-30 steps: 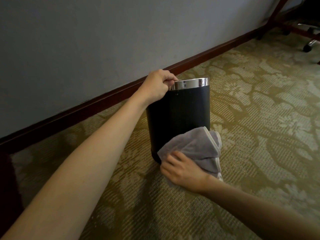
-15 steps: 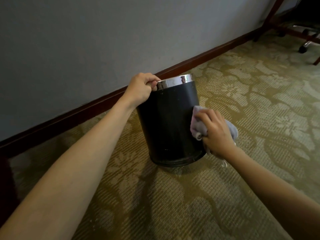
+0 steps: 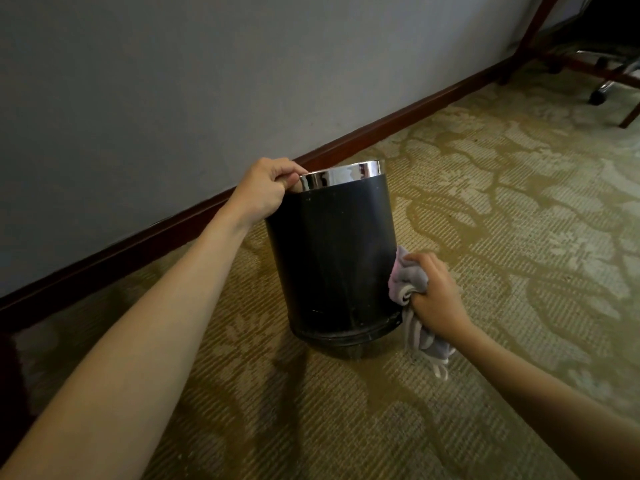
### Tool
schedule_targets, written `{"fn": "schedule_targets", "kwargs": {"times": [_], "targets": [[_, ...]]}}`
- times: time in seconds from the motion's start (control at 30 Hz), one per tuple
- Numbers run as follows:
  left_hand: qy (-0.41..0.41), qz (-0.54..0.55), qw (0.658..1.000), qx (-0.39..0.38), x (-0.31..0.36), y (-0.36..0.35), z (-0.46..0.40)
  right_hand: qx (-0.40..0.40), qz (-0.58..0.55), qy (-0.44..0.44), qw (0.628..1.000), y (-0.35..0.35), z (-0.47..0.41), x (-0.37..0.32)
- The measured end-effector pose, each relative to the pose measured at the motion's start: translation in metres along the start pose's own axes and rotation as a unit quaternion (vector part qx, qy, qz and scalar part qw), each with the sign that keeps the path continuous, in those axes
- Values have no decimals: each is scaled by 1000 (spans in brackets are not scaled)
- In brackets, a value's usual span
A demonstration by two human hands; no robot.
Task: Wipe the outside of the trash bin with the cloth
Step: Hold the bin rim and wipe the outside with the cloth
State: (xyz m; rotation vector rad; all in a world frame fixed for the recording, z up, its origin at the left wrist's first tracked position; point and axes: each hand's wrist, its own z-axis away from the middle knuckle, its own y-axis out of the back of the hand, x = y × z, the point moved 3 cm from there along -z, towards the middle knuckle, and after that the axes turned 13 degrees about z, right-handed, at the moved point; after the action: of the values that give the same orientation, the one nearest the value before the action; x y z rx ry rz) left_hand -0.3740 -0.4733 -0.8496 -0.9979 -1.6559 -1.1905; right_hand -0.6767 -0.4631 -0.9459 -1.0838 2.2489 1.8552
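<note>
The black trash bin (image 3: pixel 332 258) stands tipped on the carpet (image 3: pixel 485 237) near the wall. The left hand (image 3: pixel 265 194) grips its shiny rim. The right hand (image 3: pixel 434 294) squeezes the cloth (image 3: pixel 407 280) against its side. Pushing too hard could make the bin slip and fall over.

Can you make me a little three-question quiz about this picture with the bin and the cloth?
1. True or false: the left hand grips the shiny silver metal rim of the round black trash bin.
2. Which hand holds the bunched grey-purple cloth?
3. Where does the cloth touch the bin? A: rim, B: lower right side, C: inside.

Key: 1 true. 2 the right hand. 3 B.
</note>
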Motion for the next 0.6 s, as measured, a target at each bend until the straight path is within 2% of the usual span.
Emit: {"fn": "schedule_targets", "kwargs": {"times": [0.1,0.23,0.33,0.4,0.47,0.53,0.6], "targets": [[5,3,1000,-3,2,-1,3,27,-25,-4,999,14,-25,-17],[9,9,1000,-21,3,1,9,117,-27,105,987,33,-55,-63],[10,9,1000,-22,3,3,12,137,-15,147,979,31,-56,-74],[8,14,1000,-17,2,5,12,139,-45,117,982,24,-50,-65],[11,16,1000,-11,2,5,11,122,-93,25,988,16,-44,-46],[13,15,1000,-9,2,3,10,80,-138,-73,985,9,-37,-24],[10,16,1000,-11,3,0,10,24,-141,-114,983,5,-30,-5]]}}
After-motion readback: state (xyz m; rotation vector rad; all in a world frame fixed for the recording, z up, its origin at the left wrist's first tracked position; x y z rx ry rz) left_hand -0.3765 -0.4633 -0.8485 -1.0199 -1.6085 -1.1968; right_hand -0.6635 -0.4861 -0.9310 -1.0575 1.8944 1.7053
